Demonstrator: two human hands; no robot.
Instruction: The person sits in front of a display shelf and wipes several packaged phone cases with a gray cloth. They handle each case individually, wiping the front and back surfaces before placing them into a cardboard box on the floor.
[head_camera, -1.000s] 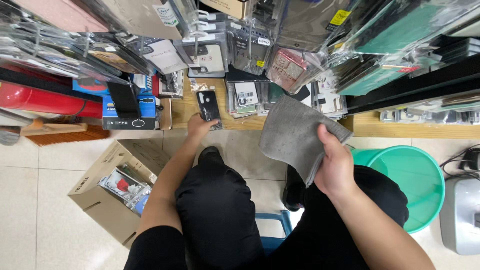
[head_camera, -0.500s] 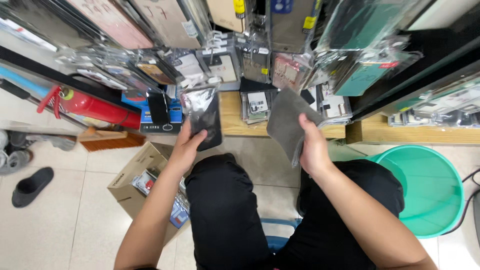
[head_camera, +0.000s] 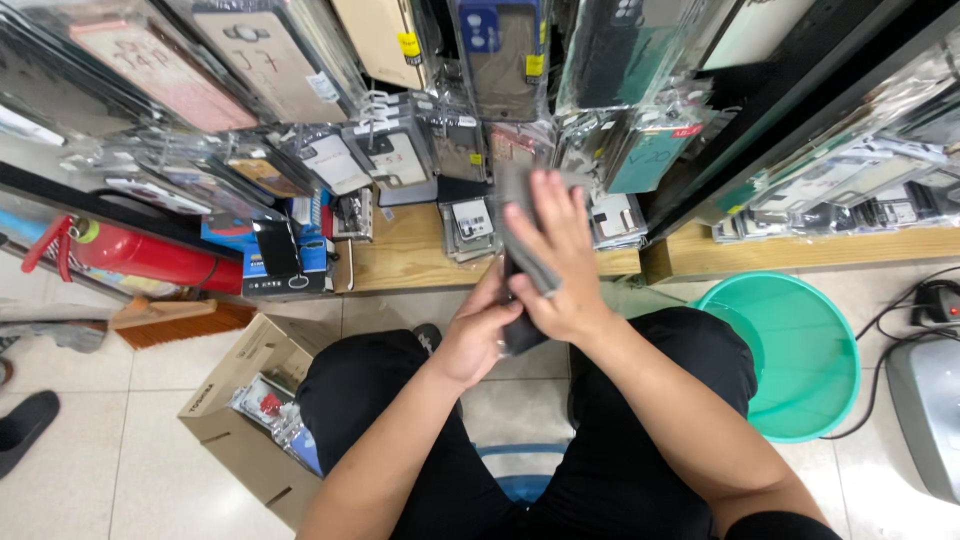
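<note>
My left hand (head_camera: 480, 335) grips a dark packaged phone case (head_camera: 520, 328) from below, in front of my knees. My right hand (head_camera: 555, 255) presses a grey cloth (head_camera: 518, 215) flat against the case's upper side, fingers spread. Most of the case is hidden between the cloth and my hands. Both hands meet just in front of a wooden shelf edge (head_camera: 400, 262) with hanging packaged phone cases (head_camera: 395, 155) above it.
A green plastic basin (head_camera: 800, 355) sits on the tiled floor at right, near a cable and a grey device (head_camera: 925, 410). An open cardboard box (head_camera: 250, 420) with packets stands at left. A red fire extinguisher (head_camera: 150, 255) lies under the left rack. I sit on a blue stool (head_camera: 525, 480).
My left hand drew the phone case back from the shelf toward my lap. My right hand brought the grey cloth over onto the case, so both hands now meet.
</note>
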